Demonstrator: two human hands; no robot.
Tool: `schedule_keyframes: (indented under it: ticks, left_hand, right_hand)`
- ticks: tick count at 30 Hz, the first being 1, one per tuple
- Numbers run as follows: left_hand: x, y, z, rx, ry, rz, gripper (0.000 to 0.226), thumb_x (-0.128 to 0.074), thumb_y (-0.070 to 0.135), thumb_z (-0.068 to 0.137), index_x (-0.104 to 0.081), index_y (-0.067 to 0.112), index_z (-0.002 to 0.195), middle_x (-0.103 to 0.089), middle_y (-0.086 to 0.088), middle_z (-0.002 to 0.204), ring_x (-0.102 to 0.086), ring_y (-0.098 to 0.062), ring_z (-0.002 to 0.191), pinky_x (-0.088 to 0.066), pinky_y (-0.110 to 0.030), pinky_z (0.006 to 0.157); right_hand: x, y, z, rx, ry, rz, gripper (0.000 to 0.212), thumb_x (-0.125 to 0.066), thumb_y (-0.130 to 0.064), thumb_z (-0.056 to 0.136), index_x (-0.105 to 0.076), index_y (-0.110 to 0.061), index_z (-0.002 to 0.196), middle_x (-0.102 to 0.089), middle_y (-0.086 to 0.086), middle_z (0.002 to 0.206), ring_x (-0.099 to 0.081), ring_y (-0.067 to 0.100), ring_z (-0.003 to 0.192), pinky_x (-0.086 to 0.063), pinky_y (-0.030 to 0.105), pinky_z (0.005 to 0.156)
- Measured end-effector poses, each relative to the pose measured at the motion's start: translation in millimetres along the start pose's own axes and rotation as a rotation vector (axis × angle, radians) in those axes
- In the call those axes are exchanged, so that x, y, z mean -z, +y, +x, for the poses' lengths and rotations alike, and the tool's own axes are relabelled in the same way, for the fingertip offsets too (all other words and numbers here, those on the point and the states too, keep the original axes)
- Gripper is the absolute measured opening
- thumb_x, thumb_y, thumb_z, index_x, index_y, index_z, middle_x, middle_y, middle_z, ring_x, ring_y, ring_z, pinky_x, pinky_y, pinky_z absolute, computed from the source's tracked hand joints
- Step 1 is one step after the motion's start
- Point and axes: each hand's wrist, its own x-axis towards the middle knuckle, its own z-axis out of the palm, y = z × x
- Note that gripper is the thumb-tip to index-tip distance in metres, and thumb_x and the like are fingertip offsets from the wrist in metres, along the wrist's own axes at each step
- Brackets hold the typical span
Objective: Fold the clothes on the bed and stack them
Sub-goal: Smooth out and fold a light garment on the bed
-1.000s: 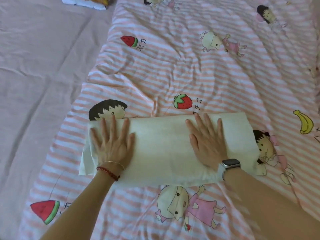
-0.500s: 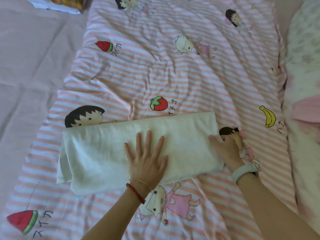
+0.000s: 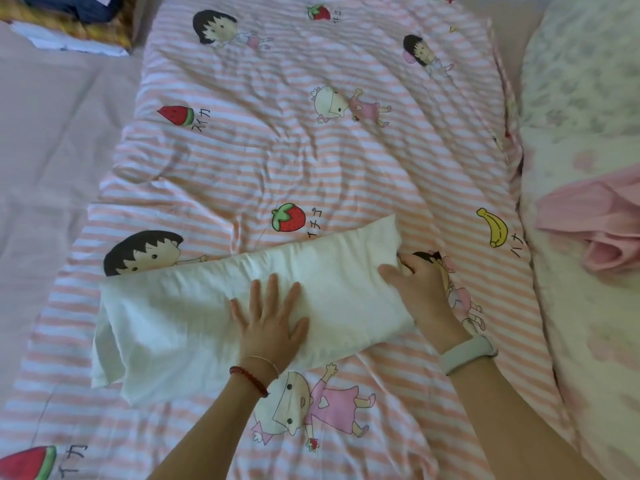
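A white garment [image 3: 194,313], folded into a long strip, lies across the pink-striped cartoon quilt [image 3: 277,150]. My left hand [image 3: 268,318] presses flat on the strip's middle, fingers spread. At the strip's right end my right hand [image 3: 414,285] grips the edge, thumb on top and fingers tucked beneath. A crumpled pink garment [image 3: 592,220] lies on the floral bedding at the right.
A stack of folded clothes [image 3: 72,26] sits at the far left corner on the plain pink sheet [image 3: 45,150]. Pale floral bedding [image 3: 581,98] runs along the right side.
My left hand moved from the strip's left end to its middle. My right hand slid off the top to the right end and took hold of it, lifting that end slightly.
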Motion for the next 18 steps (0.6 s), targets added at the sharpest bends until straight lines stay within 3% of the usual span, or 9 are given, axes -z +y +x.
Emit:
schedule_keyframes:
  ticks: [2, 3, 5, 7, 9, 12, 14, 16, 18]
  left_hand:
    - [19, -11, -8, 0.019, 0.098, -0.416, 0.044, -0.046, 0.035, 0.095, -0.039, 0.028, 0.138, -0.022, 0.000, 0.153, -0.010, -0.023, 0.144, -0.004, -0.044, 0.114]
    - [32, -21, -16, 0.071, 0.162, -0.690, 0.033, -0.050, 0.024, 0.094, -0.051, 0.025, 0.127, -0.039, 0.001, 0.144, -0.026, -0.022, 0.139, -0.020, -0.036, 0.113]
    - [56, -47, -37, 0.239, 0.187, -1.238, 0.021, -0.050, 0.016, 0.094, -0.061, 0.025, 0.110, -0.060, 0.006, 0.119, -0.052, -0.020, 0.120, -0.042, -0.023, 0.095]
    - [73, -79, -57, 0.409, 0.113, -1.691, 0.024, -0.044, 0.026, 0.095, -0.063, 0.021, 0.107, -0.068, -0.002, 0.108, -0.063, -0.024, 0.105, -0.052, -0.032, 0.085]
    - [83, -114, -71, 0.530, 0.041, -1.976, 0.039, -0.039, 0.042, 0.093, -0.062, 0.016, 0.110, -0.069, -0.009, 0.107, -0.067, -0.028, 0.097, -0.057, -0.043, 0.078]
    - [85, -151, -82, 0.648, 0.020, -2.028, 0.051, -0.036, 0.055, 0.089, -0.063, 0.016, 0.108, -0.068, -0.007, 0.102, -0.065, -0.027, 0.090, -0.056, -0.041, 0.071]
    - [81, -160, -81, 0.705, 0.008, -1.957, 0.049, -0.037, 0.055, 0.090, -0.061, 0.016, 0.109, -0.063, -0.005, 0.100, -0.060, -0.024, 0.091, -0.050, -0.040, 0.073]
    - [80, -158, -77, 0.728, 0.040, -1.840, 0.038, -0.043, 0.050, 0.091, -0.061, 0.019, 0.105, -0.064, -0.001, 0.092, -0.059, -0.019, 0.086, -0.048, -0.035, 0.069]
    - [76, -149, -67, 0.691, 0.123, -1.516, 0.023, -0.054, 0.042, 0.090, -0.060, 0.020, 0.085, -0.061, 0.003, 0.082, -0.057, -0.019, 0.080, -0.046, -0.030, 0.064]
  right_hand:
    - [-11, -28, -23, 0.117, -0.018, 0.033, 0.021, -0.064, -0.009, 0.079, -0.061, -0.026, 0.067, -0.058, -0.016, 0.059, -0.052, -0.004, 0.053, -0.036, 0.008, 0.047]
    - [-21, -41, -35, 0.163, -0.049, 0.036, 0.017, -0.065, -0.010, 0.079, -0.061, -0.022, 0.068, -0.058, -0.012, 0.059, -0.049, -0.001, 0.053, -0.035, 0.010, 0.048]
    - [-50, -62, -57, 0.223, -0.144, 0.027, 0.012, -0.065, -0.012, 0.079, -0.060, -0.014, 0.069, -0.056, -0.002, 0.059, -0.046, 0.007, 0.055, -0.035, 0.019, 0.052]
    - [-90, -77, -79, 0.283, -0.250, -0.022, 0.012, -0.063, -0.015, 0.081, -0.057, -0.018, 0.070, -0.053, -0.005, 0.059, -0.045, 0.008, 0.054, -0.036, 0.021, 0.052]
    - [-132, -88, -98, 0.301, -0.389, -0.079, 0.004, -0.061, -0.018, 0.084, -0.063, -0.018, 0.087, -0.061, -0.007, 0.070, -0.054, 0.011, 0.064, -0.042, 0.023, 0.059]
    - [-182, -87, -118, 0.263, -0.678, -0.180, 0.028, -0.060, -0.024, 0.087, -0.062, -0.012, 0.111, -0.067, 0.005, 0.101, -0.061, 0.016, 0.089, -0.046, 0.028, 0.078]
    - [-192, -78, -124, 0.227, -0.720, -0.139, 0.037, -0.057, -0.024, 0.090, -0.056, -0.014, 0.125, -0.062, 0.002, 0.120, -0.058, 0.009, 0.107, -0.043, 0.016, 0.090]
    - [-188, -66, -123, 0.233, -0.561, -0.039, 0.031, -0.052, -0.014, 0.093, -0.058, -0.011, 0.123, -0.061, 0.001, 0.118, -0.057, 0.008, 0.110, -0.042, 0.006, 0.086]
    - [-178, -50, -117, 0.368, -0.272, -0.125, 0.026, -0.049, -0.001, 0.091, -0.063, -0.005, 0.114, -0.063, 0.004, 0.110, -0.059, 0.017, 0.107, -0.045, 0.013, 0.087]
